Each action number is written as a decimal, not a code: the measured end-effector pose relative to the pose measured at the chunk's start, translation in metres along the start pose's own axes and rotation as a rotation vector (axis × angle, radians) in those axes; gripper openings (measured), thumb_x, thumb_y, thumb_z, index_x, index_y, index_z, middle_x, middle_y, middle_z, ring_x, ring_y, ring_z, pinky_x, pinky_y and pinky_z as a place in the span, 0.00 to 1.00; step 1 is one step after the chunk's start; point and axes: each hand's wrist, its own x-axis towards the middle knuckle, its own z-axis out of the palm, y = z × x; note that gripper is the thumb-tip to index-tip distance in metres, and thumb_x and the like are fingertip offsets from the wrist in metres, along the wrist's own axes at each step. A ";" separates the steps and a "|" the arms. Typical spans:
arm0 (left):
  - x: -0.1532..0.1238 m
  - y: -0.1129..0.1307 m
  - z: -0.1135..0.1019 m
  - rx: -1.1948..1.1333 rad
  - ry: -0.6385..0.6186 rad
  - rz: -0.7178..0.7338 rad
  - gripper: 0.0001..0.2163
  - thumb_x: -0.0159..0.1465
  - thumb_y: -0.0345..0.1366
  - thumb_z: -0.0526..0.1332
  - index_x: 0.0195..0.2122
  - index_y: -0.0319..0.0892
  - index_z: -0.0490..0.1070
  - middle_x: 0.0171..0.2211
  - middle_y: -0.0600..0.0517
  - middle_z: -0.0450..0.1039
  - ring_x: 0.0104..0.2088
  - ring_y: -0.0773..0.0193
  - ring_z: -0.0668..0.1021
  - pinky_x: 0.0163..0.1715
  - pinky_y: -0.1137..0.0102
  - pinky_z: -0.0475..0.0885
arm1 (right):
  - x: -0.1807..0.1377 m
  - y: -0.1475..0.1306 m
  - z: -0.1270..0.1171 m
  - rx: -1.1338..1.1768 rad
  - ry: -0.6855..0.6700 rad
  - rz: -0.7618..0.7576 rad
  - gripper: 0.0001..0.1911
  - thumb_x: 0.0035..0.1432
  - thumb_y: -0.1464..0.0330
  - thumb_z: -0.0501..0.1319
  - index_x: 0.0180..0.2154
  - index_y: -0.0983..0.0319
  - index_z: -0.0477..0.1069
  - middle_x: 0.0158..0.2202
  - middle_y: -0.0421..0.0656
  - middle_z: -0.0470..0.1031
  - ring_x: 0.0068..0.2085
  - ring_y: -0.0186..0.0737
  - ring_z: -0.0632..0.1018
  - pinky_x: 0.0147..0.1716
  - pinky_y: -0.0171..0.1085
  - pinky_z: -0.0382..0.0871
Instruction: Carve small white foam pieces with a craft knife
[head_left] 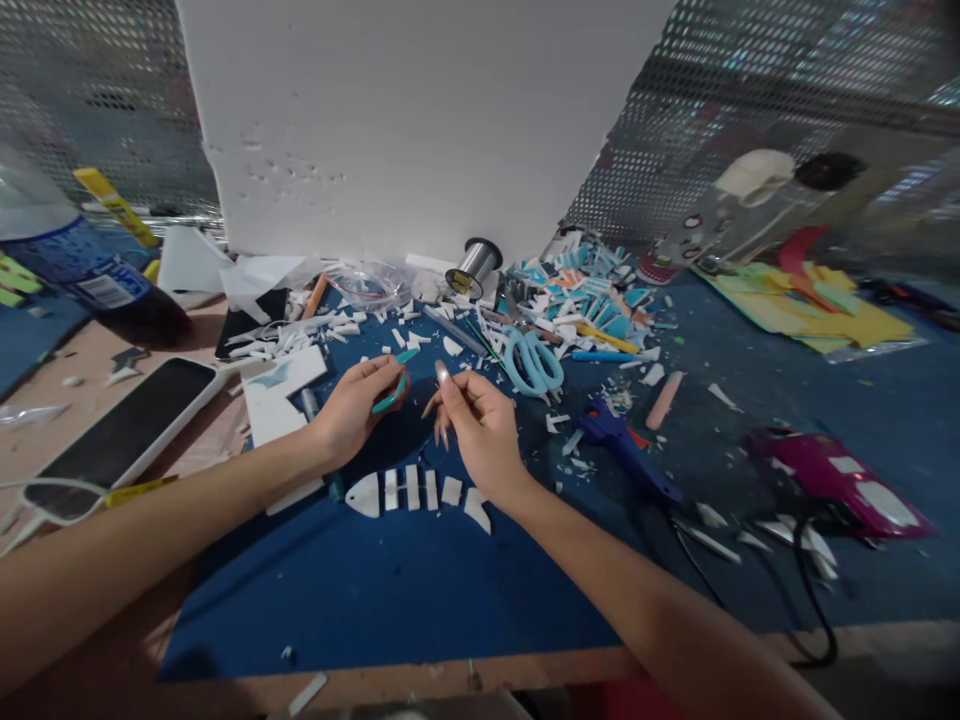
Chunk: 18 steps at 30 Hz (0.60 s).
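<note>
Off to my left I have a bottle (97,270) with dark drink in it, a yellow stick (116,207) behind it, and nearer me a phone (124,430), its screen dark. A white board (427,120) stands facing me, silvery mesh (757,95) behind it. To my right lie yellow and green papers (862,326), a red strip (796,262) on top, and nearer, a magenta pouch (844,480).
</note>
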 end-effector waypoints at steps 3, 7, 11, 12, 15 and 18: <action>-0.002 0.002 0.002 -0.017 -0.005 -0.023 0.16 0.61 0.33 0.56 0.17 0.38 0.60 0.16 0.57 0.58 0.18 0.75 0.61 0.21 0.79 0.60 | -0.001 0.001 -0.001 -0.022 -0.009 -0.012 0.15 0.62 0.61 0.55 0.25 0.60 0.66 0.16 0.33 0.62 0.16 0.27 0.67 0.19 0.30 0.64; -0.002 0.002 0.003 -0.035 -0.023 -0.034 0.16 0.62 0.33 0.56 0.17 0.38 0.60 0.16 0.57 0.58 0.18 0.75 0.60 0.21 0.79 0.59 | -0.001 -0.001 -0.001 -0.039 0.007 -0.013 0.15 0.62 0.61 0.56 0.25 0.60 0.66 0.16 0.33 0.62 0.17 0.28 0.67 0.19 0.30 0.63; 0.000 0.000 0.000 -0.033 -0.050 -0.020 0.16 0.64 0.34 0.55 0.18 0.38 0.61 0.17 0.57 0.58 0.18 0.75 0.60 0.21 0.78 0.60 | 0.000 -0.005 0.000 -0.033 0.036 -0.011 0.15 0.61 0.60 0.56 0.24 0.60 0.65 0.16 0.33 0.61 0.17 0.28 0.67 0.19 0.30 0.63; 0.000 -0.001 -0.001 -0.028 -0.062 -0.015 0.16 0.64 0.35 0.54 0.18 0.38 0.61 0.17 0.57 0.58 0.18 0.74 0.60 0.22 0.78 0.60 | 0.000 -0.006 0.000 -0.029 0.040 -0.012 0.15 0.61 0.60 0.56 0.24 0.60 0.64 0.16 0.33 0.60 0.17 0.28 0.67 0.19 0.30 0.63; 0.001 -0.003 -0.004 -0.032 -0.105 0.000 0.15 0.65 0.35 0.53 0.21 0.39 0.61 0.18 0.57 0.58 0.19 0.73 0.61 0.23 0.77 0.61 | 0.000 -0.005 -0.001 -0.022 0.044 -0.006 0.16 0.61 0.60 0.56 0.24 0.60 0.64 0.16 0.33 0.60 0.17 0.29 0.67 0.19 0.31 0.64; 0.001 -0.004 -0.006 -0.048 -0.163 0.018 0.15 0.66 0.36 0.53 0.22 0.39 0.60 0.19 0.57 0.57 0.20 0.73 0.60 0.24 0.77 0.61 | -0.001 -0.004 -0.002 -0.028 0.049 -0.002 0.16 0.61 0.60 0.56 0.24 0.60 0.64 0.16 0.33 0.60 0.17 0.28 0.67 0.19 0.31 0.64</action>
